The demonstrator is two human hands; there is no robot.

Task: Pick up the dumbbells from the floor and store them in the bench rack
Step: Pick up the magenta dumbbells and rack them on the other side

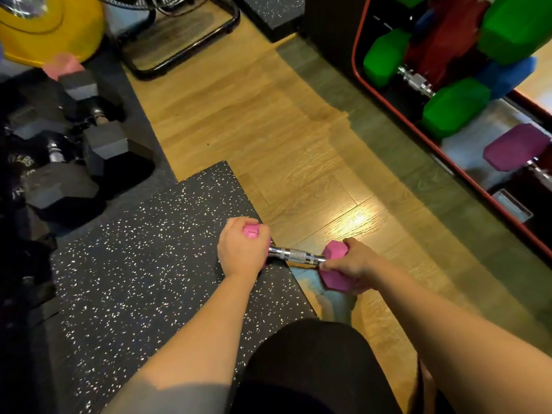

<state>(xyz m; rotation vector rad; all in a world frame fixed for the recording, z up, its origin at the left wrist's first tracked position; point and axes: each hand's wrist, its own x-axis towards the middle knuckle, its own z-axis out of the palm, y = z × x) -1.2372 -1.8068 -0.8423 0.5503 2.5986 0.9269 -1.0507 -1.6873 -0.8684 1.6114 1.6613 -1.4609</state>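
Observation:
A pink dumbbell (pixel 295 256) with a chrome handle lies level between my hands, low in the middle of the view. My left hand (pixel 243 249) grips its left pink head from above. My right hand (pixel 355 267) curls round the right head from the side. Whether the dumbbell touches the floor I cannot tell. The bench rack (pixel 430 135), black with a red frame, runs along the right edge. It holds green dumbbells (pixel 454 106), a blue one (pixel 507 76) and a purple one (pixel 513 147).
Several black hex dumbbells (pixel 98 147) lie on the dark mat at the left. A speckled rubber mat (pixel 143 264) covers the floor under my left arm. Wooden floor (pixel 268 130) stretches toward the rack. A fan stand (pixel 185 37) and a yellow object (pixel 44 28) sit at the back left.

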